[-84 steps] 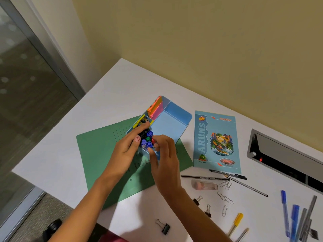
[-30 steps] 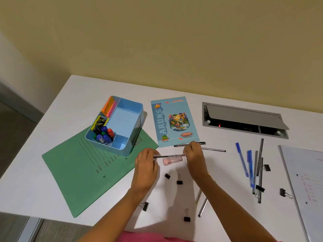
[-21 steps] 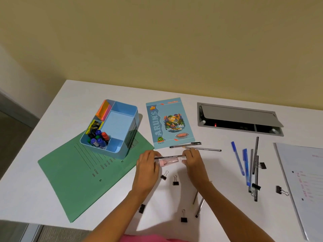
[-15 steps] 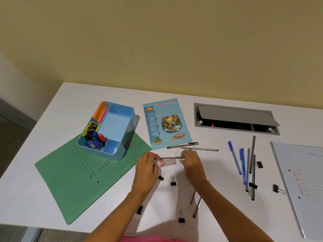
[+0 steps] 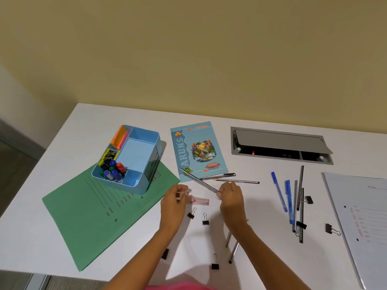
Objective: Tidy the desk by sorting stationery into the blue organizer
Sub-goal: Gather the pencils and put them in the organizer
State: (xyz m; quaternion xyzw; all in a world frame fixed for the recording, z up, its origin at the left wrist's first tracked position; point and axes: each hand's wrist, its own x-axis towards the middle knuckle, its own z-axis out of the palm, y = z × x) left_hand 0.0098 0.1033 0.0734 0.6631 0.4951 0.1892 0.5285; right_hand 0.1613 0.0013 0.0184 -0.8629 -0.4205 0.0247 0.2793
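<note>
Currently: pen (image 5: 192,176) pinched by curled fingers of our right hand (image 5: 231,198); left hand (image 5: 172,204) blurred beside pink case (image 5: 200,201), grip untellable. Next, we judge: blue organizer (image 5: 130,187), ten o'clock.

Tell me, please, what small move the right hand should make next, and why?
Probably carry the pen left and drop it into the organizer. The right hand pinches its lower end, its far end lies over the notebook corner, and the organizer stands just to the left; its large compartment looks free.
</note>
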